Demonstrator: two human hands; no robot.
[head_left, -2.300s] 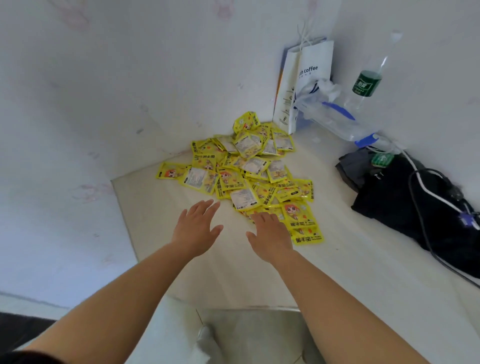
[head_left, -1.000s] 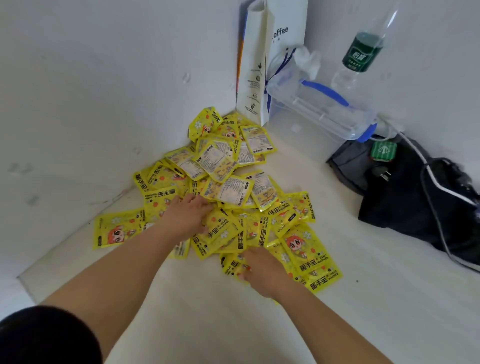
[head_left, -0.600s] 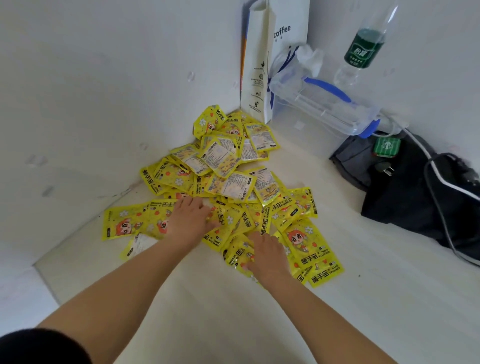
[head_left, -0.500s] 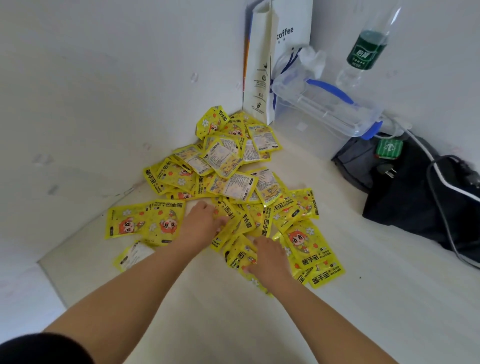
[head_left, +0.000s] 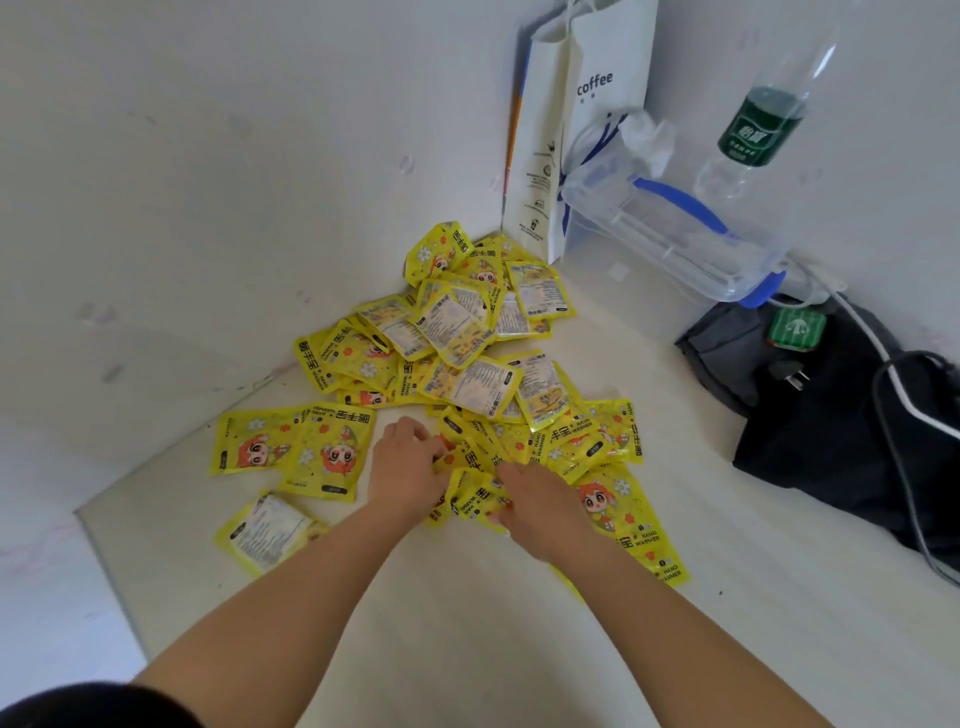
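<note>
At the near edge of the pile of hand warmer packets (head_left: 457, 364), the left hand (head_left: 408, 462) and the right hand (head_left: 540, 501) sit close together. Both curl their fingers round a bunch of packets (head_left: 475, 493) gathered between them on the white table (head_left: 467, 639). Just left of the pile, a lone packet (head_left: 265, 530) lies print side up. To the pile's right, well apart, lies a black bag (head_left: 841, 441) with a white cable (head_left: 914, 410) across it. Behind the pile a paper coffee bag (head_left: 597, 104) stands in the corner. Right of that, still behind the pile, are a clear plastic box (head_left: 670, 234) with a blue handle and a water bottle (head_left: 758, 130).
</note>
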